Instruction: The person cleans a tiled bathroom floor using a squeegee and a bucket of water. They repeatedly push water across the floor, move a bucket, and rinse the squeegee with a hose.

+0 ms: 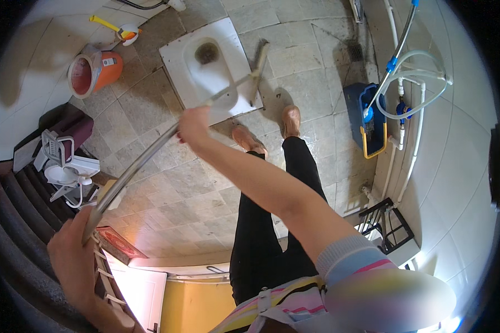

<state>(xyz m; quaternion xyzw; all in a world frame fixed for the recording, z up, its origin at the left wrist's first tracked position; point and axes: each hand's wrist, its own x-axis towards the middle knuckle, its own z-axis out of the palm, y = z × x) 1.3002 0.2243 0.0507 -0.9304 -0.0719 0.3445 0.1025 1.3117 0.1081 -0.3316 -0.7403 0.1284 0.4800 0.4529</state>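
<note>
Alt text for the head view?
The left hand and right hand grip a long silver metal pole, its pale bar-shaped head at the right edge of a white ceramic squat toilet. A round orange bucket is left of it, a rectangular blue bucket right.

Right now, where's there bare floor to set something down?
Grey floor tiles lie bare between the narrow bar-shaped tool head and the blue rectangular plastic bucket. Your left is crowded: white plastic items cluster beside the dark purple container.

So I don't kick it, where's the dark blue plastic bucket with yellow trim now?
In the head view, the blue bucket sits at right on the grey tiled floor, beside the white wall pipes.
</note>
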